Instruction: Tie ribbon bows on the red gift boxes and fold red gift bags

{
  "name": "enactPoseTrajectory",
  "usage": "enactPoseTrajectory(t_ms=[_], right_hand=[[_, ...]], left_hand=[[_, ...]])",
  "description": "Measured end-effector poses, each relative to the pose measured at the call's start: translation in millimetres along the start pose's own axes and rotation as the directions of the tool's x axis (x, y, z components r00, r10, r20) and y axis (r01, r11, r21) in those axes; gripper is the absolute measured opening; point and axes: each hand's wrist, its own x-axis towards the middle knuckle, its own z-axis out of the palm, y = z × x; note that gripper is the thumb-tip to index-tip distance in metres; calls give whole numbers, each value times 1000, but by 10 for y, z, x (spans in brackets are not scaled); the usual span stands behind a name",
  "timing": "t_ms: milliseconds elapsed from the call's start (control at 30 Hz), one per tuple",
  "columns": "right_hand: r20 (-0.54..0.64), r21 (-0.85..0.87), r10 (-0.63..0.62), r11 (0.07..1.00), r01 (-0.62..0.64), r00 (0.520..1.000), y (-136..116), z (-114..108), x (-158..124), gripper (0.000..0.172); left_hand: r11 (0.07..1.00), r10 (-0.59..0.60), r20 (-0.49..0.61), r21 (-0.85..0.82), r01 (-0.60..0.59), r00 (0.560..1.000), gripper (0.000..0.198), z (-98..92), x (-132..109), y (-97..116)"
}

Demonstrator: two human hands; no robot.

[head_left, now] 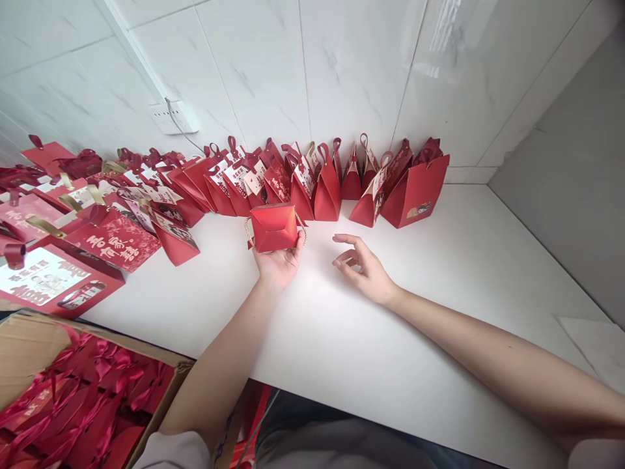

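Resting on my left hand (278,267) is a small red gift box (274,228) with gold rope handles at its sides. My fingers are mostly hidden behind the box, while the thumb lies along its right side. To the right, my right hand (361,266) hovers above the white table (390,345), apart from the box, its fingers loosely curled and spread with nothing in them. Behind both hands stands a row of red gift boxes with ribbon loops, among them an upright red one (328,189) and a larger one (415,189) at the right end.
Many more red gift boxes crowd the left, including a large one with a white panel (114,280). A cardboard carton (29,339) of ribboned red boxes sits at the lower left. A tiled wall (351,71) with a socket (173,118) rises behind; a grey surface (576,163) bounds the right.
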Motion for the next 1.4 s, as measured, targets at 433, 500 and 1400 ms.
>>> enactPoseTrajectory(t_ms=[433,500,1400], right_hand=[[23,19,-18,1000,18,1000,46,7,7,39],[25,21,-23,1000,23,999,55,6,9,38],[40,27,-14,1000,13,999,85,6,24,34]], left_hand=[[991,-104,100,90,95,990,62,-57,-18,16],[989,-112,138,114,96,984,57,-63,-20,17],[941,-125,332,338,6,935,70,24,-159,-1]])
